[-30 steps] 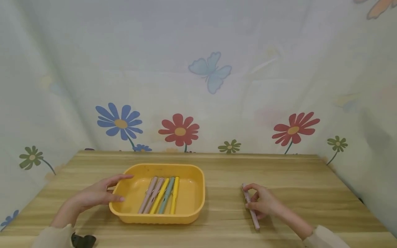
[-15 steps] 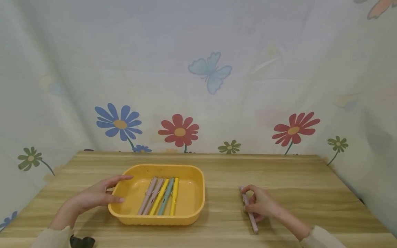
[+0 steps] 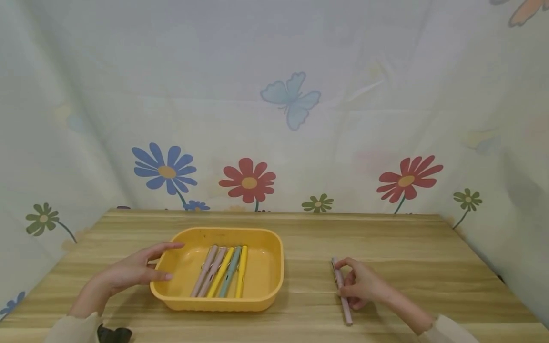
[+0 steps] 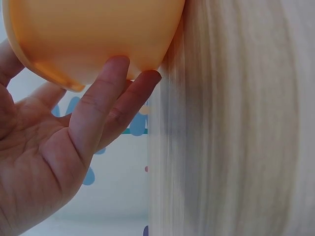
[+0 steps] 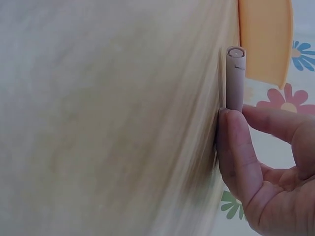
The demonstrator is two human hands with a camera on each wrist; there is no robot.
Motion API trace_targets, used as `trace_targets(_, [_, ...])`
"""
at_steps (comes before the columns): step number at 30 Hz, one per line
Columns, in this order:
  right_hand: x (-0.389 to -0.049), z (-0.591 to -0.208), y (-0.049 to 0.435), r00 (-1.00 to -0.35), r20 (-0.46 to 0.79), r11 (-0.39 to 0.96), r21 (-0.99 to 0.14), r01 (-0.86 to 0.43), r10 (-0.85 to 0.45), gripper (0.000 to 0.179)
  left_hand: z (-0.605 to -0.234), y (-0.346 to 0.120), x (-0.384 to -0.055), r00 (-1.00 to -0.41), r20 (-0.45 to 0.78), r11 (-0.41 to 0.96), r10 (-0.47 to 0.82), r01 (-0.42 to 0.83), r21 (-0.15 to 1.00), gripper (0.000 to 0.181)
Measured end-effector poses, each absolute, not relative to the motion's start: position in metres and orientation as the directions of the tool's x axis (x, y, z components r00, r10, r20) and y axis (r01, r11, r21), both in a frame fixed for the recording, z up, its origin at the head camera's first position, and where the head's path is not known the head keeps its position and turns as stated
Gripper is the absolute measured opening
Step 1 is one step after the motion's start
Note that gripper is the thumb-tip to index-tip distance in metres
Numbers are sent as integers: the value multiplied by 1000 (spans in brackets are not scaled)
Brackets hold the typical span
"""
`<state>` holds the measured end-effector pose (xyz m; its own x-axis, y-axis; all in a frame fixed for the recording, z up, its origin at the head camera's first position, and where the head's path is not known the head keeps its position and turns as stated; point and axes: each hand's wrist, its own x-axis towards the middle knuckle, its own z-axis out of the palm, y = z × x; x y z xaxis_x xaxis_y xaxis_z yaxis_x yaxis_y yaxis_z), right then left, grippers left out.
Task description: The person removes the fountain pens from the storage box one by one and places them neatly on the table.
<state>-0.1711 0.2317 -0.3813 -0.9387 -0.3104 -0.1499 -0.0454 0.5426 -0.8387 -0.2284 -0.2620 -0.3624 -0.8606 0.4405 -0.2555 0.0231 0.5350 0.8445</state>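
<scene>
My left hand point(image 3: 133, 269) grips the left end of a yellow plastic basket point(image 3: 274, 286), thumb and index finger over its rim. In the left wrist view, other fingertips point(image 4: 118, 66) press its outer wall. Inside the basket lie two mauve pens point(image 3: 208, 267), two yellow pens point(image 3: 242, 274) and a grey-green pen point(image 3: 230, 274), side by side. To the right of the basket, my right hand point(image 3: 362, 283) pinches another mauve pen point(image 3: 346, 307) between thumb and fingers, at or just above the table. The right wrist view shows this pen's round end point(image 5: 236, 53) pointing out past the fingertips.
The wood-grain table point(image 3: 309, 238) carries everything. A small black object point(image 3: 115, 334) sits by the left sleeve at the near edge. A white cloth point(image 3: 206, 62) printed with flowers and a butterfly hangs behind and at both sides.
The pen in my right hand has shifted slightly nearer and left, its near end swinging left. My left hand and the basket have stayed almost still.
</scene>
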Motion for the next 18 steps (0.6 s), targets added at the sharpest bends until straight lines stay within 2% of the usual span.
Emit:
trace_targets(9, [-169,-379,232,-932,-204,514,-857,23,-299,58,-364,-263,-229,-853,-236,520,465,48,853,73])
trace_targets(18, [-171,-379,232,-925,-193,508,-861,0,-327,59,-364,-264,-230,-855,-240,518,460,38,855,72])
